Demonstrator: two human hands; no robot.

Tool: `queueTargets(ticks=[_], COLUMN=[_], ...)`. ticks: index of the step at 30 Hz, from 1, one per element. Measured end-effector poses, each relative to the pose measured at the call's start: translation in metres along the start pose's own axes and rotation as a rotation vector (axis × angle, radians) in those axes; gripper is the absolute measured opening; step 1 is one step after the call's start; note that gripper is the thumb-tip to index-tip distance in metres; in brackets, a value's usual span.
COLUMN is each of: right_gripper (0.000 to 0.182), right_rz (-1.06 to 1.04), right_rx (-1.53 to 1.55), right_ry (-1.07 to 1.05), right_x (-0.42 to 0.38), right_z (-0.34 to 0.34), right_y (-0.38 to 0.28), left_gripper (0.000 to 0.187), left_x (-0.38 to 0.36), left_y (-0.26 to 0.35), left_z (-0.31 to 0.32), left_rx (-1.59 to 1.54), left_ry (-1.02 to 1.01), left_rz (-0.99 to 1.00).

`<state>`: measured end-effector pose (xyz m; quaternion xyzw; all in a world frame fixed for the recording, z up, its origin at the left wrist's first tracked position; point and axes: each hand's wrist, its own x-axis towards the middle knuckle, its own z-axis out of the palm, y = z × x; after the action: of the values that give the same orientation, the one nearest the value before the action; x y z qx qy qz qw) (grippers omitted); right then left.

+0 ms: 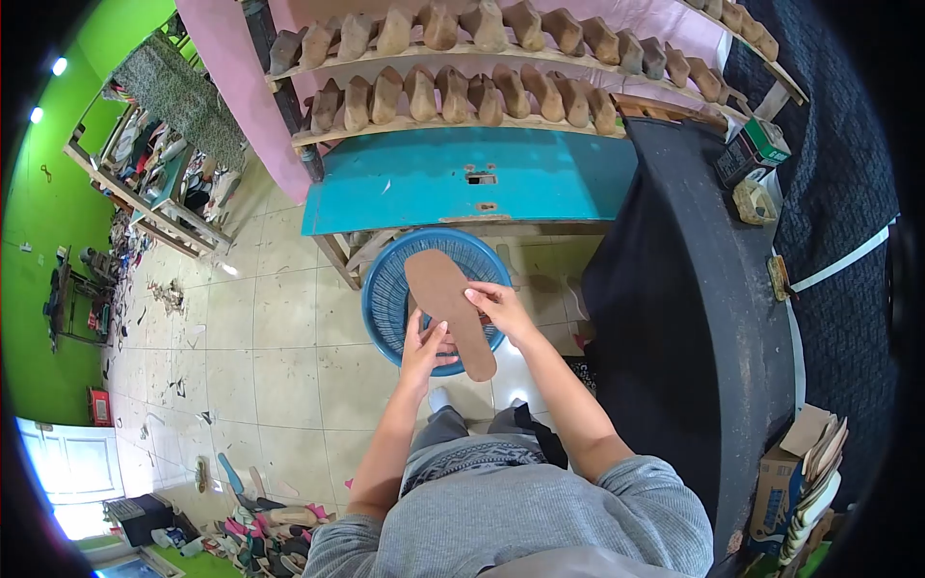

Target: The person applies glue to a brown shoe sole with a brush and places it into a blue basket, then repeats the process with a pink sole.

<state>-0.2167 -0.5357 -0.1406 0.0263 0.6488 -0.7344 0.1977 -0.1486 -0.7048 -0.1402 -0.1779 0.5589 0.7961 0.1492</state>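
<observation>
A flat brown shoe insole [445,294], cut from board, is held out in front of my body, its wide end pointing away and up to the left. My right hand [501,310] pinches its right edge, thumb on top and fingers partly hidden beneath. On the lower left side, my left hand [425,354] grips the edge with the thumb near the surface; some fingertips are hidden behind the insole. Below both hands stands a round blue plastic basket [379,313] on the floor, its inside partly covered by the insole and hands.
Wooden shoe lasts [421,93] line two shelves above a turquoise bench [395,178]. A black-draped table [718,318] stands at right, with a green-and-black can [754,151]. Shoe pieces [275,530] lie piled on the tiled floor [289,337] at lower left.
</observation>
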Motion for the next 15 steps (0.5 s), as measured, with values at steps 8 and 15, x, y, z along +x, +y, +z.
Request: queueTargets(ticks=[8,15], right_gripper=[0.055,0.069], right_rz=[-0.227,-0.346], right_rx=[-0.463,-0.828], right_ry=[0.048,0.139], right_x=[0.056,0.083], right_z=[0.023,0.017], right_y=[0.04,0.085], left_gripper=[0.049,0.049], left_x=[0.066,0.131], left_y=[-0.014,-0.057], left_z=[-0.031,-0.049], left_rx=[-0.187,-0.239], left_ry=[0.069,0.089], left_rz=[0.053,0.135])
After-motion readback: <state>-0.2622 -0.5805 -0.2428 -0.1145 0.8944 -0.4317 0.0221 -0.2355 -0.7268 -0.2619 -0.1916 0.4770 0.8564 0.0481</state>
